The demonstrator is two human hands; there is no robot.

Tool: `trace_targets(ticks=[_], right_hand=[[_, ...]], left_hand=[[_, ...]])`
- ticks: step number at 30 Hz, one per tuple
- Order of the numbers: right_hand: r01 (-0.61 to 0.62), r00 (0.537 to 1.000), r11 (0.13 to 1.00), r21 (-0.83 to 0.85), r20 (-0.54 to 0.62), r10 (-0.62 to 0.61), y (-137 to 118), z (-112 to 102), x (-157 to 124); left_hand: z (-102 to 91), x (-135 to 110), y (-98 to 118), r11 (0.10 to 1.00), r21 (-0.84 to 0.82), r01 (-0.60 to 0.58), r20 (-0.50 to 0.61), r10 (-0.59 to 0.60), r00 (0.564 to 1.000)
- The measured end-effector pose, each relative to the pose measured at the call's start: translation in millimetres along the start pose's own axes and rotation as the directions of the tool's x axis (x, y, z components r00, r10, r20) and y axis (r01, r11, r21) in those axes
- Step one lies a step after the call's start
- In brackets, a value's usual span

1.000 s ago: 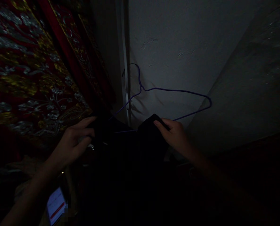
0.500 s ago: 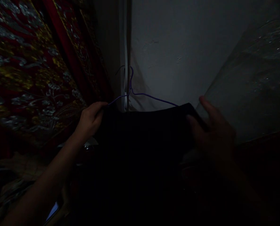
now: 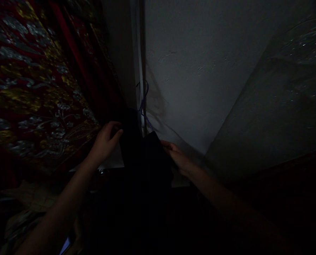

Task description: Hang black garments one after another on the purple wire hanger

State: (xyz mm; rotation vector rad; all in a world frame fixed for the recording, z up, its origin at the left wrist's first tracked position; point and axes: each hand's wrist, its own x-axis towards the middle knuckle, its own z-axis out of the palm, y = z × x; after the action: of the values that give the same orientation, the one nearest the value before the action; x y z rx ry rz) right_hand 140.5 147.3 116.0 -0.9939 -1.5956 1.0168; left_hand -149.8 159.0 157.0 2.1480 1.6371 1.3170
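A black garment [image 3: 144, 163] hangs on a purple wire hanger [image 3: 144, 102] whose hook sits against the wall corner. The hanger now looks edge-on, with only its hook and neck showing. My left hand [image 3: 105, 143] is closed on the garment's left upper edge. My right hand [image 3: 176, 157] grips the garment's right edge just below the hanger. The scene is very dark and the lower part of the garment is lost in shadow.
A red cloth with gold and silver embroidery [image 3: 35, 88] hangs at the left. A pale wall [image 3: 200, 71] is behind, with a white vertical strip [image 3: 138, 53] at the corner. A clear plastic cover [image 3: 280, 88] slopes at the right. A lit screen [image 3: 65, 246] glows at bottom left.
The hanger with the garment has turned from face-on to edge-on against the corner. My right hand moved left and in toward the corner, and the garment now bunches between both hands.
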Motion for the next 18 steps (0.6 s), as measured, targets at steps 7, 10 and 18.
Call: trace_targets(ticks=[7,10,18], right_hand=[[0.151,0.972,0.984,-0.093,-0.168,-0.165,-29.3,-22.4,-26.8],[0.114,0.993,0.957,-0.266,0.023,-0.112,-49.6,-28.6,-37.4],[0.102,0.978,0.995,0.019,-0.187,-0.096,-79.4,-56.6,-39.0]], left_hand=[[15.3,-7.8,-1.2,0.995,0.041,-0.094,-0.035,0.095,0.995],[27.0,-13.8,12.8,0.990,0.056,-0.131,-0.044,0.134,0.990],[14.5,-23.7,68.9,0.981,-0.118,-0.152,-0.283,0.114,0.952]])
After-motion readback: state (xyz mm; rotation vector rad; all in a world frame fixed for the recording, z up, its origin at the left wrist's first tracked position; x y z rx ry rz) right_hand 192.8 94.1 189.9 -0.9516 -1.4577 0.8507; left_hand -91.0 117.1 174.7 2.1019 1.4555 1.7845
